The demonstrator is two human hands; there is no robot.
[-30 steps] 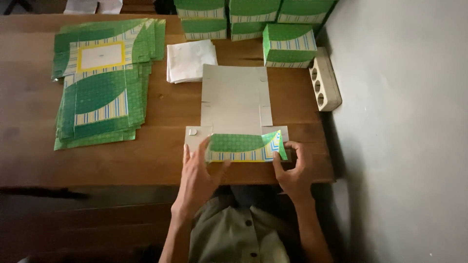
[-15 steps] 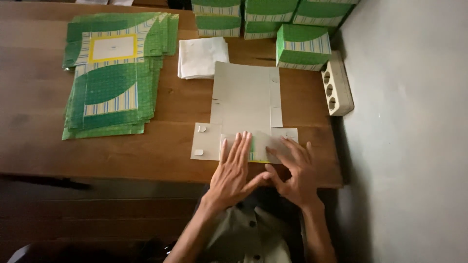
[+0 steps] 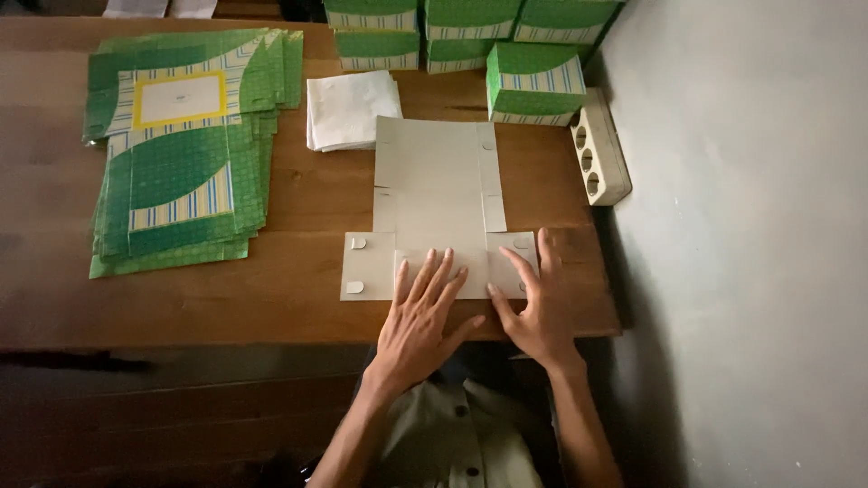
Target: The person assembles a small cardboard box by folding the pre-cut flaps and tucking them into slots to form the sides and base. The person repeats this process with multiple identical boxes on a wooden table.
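At the near edge of the wooden table (image 3: 271, 307), I see an unfolded carton blank (image 3: 434, 194) lying plain grey side up, its long panel running away from me. My left hand (image 3: 423, 312) lies flat on its nearest panel, fingers extended and spread, gripping nothing. My right hand (image 3: 535, 303) presses the same panel at its right end, fingers likewise open, index tip on the board. Left of the blank lies a stack of flat green printed cartons (image 3: 181, 154). Beyond it: a pile of white tissues (image 3: 348, 108), an assembled green box (image 3: 533, 83), more boxes (image 3: 434, 32) behind. A white power strip (image 3: 599, 155) sits against the wall.
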